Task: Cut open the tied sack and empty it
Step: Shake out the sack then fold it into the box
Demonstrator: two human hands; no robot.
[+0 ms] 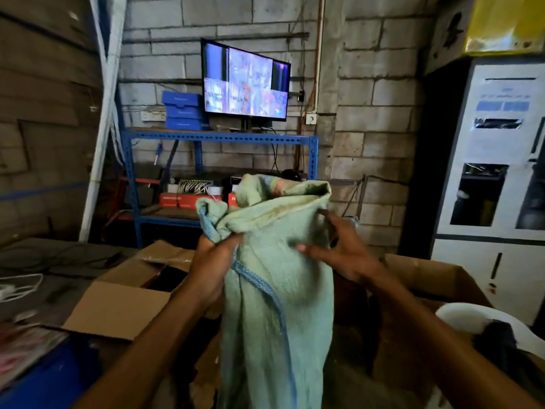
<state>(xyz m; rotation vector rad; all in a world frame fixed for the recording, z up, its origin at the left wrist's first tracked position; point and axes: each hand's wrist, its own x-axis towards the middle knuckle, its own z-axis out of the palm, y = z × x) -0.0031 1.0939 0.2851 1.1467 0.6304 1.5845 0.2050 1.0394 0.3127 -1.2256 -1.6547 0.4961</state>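
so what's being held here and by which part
The pale green sack, near its top: left hand bunches the left edge, right hand grips the right side.

Two bare forearms, no sleeves – left hand (211, 268), right hand (343, 255)

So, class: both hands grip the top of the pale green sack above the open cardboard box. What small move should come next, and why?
Probably spread the mouth wider. The left hand bunches one side of the sack and the right hand grips the other; the top already gapes, and the sack hangs over the open cardboard box. Its contents are not visible.
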